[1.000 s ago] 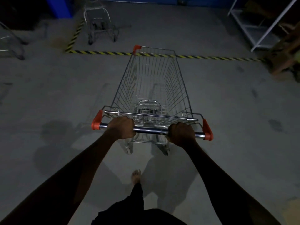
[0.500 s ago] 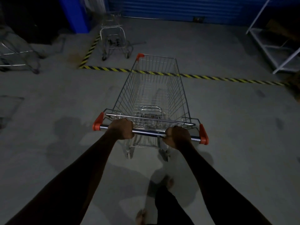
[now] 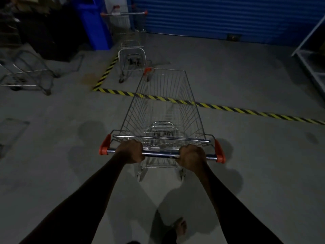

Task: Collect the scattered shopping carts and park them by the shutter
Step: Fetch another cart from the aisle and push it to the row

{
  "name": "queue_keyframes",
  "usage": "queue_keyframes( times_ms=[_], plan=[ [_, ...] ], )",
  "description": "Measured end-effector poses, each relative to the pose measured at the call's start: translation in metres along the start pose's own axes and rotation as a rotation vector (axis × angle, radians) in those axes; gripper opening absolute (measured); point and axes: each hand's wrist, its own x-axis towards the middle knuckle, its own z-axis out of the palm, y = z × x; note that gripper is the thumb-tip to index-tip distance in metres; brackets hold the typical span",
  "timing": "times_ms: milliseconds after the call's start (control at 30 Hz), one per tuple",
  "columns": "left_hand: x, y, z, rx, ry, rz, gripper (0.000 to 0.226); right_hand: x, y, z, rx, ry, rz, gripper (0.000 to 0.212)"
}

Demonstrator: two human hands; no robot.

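An empty wire shopping cart [image 3: 163,110] with orange corner caps stands in front of me on the concrete floor. My left hand [image 3: 131,153] and my right hand [image 3: 191,158] are both closed around its chrome handle bar [image 3: 160,154]. The cart's front end crosses a yellow-and-black striped floor line [image 3: 246,111]. Beyond the line, a second cart [image 3: 131,48] is parked, its handle toward the blue roller shutter [image 3: 219,16] at the back.
A third cart [image 3: 24,73] stands at the far left beside dark clutter. A blue bin [image 3: 94,23] stands left of the shutter. A white metal shelf frame [image 3: 311,55] runs along the right. My bare foot [image 3: 180,228] shows below.
The cart has rolled forward with both hands on its handle; its front now crosses the striped line. The shutter and the parked cart have come further into view.
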Motion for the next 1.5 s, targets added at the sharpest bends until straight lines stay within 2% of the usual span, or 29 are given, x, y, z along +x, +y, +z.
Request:
queue_keyframes(
  times_ms=[167,300,400,667,867,1067,1167,1500],
  plan=[
    [0.088,-0.012,-0.031,-0.1,-0.024,-0.036,0.044,0.095,0.039,-0.02,-0.002,-0.003,-0.017,0.043],
    [0.16,-0.028,-0.058,-0.099,0.018,-0.02,0.041,0.176,0.063,-0.037,-0.003,-0.052,-0.022,0.044],
    [0.21,-0.042,-0.078,-0.105,0.042,-0.01,0.04,0.23,0.076,-0.046,-0.091,-0.056,-0.017,0.045],
    [0.363,-0.1,-0.146,-0.071,0.056,0.067,0.039,0.388,0.097,-0.076,-0.142,-0.065,0.065,0.046],
    [0.487,-0.134,-0.188,-0.005,0.067,0.081,0.041,0.5,0.124,-0.097,-0.045,-0.03,0.101,0.045],
    [0.618,-0.15,-0.238,0.059,0.122,0.095,0.042,0.625,0.176,-0.121,-0.007,0.003,0.096,0.042],
    [0.673,-0.149,-0.265,0.083,0.098,0.087,0.044,0.68,0.206,-0.137,0.007,0.012,0.108,0.046],
    [0.846,-0.149,-0.327,-0.01,0.051,0.027,0.049,0.853,0.302,-0.165,-0.023,-0.002,0.061,0.042]
  ],
)
